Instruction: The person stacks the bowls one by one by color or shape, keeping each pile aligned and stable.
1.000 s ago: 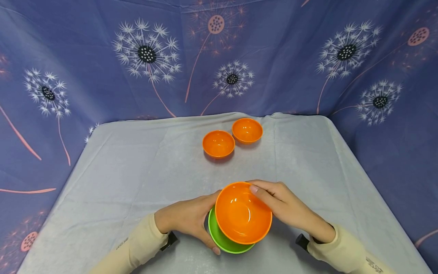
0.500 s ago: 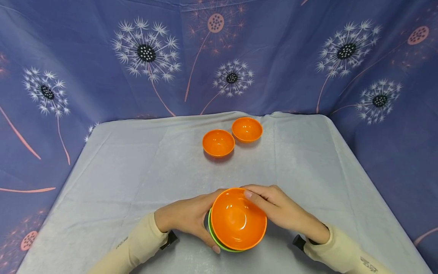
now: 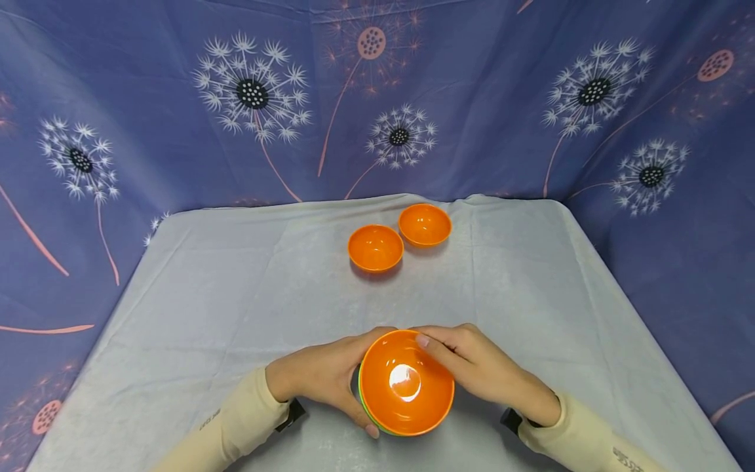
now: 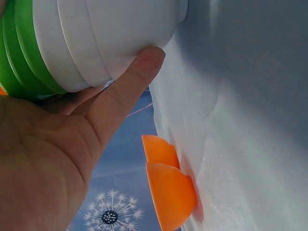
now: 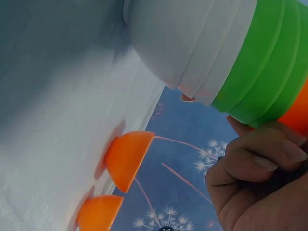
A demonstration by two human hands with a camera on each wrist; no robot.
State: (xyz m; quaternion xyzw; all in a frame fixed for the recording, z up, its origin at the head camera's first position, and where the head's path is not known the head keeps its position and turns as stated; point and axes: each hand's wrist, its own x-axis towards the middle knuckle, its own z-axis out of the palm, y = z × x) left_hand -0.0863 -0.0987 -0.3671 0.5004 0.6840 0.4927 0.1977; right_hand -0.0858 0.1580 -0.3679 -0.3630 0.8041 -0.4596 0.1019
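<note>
A stack of bowls stands near the front of the table, white bowls below, green bowls above them and an orange bowl on top. My left hand curves round the stack's left side, thumb toward the front. A fingertip lies against the lower white bowl in the left wrist view. My right hand grips the orange bowl at its far right rim, thumb inside and the other fingers curled outside. From the head view the orange bowl hides nearly all of the stack; a thin green edge shows at left.
Two more orange bowls stand upright near the back of the table, a nearer left one and a farther right one. A grey-white cloth covers the table. A blue dandelion-print curtain hangs behind and at the sides.
My right hand has moved the orange bowl left and toward the front, down into line with the green bowl, which it now almost covers. My left hand has stayed in place round the stack.
</note>
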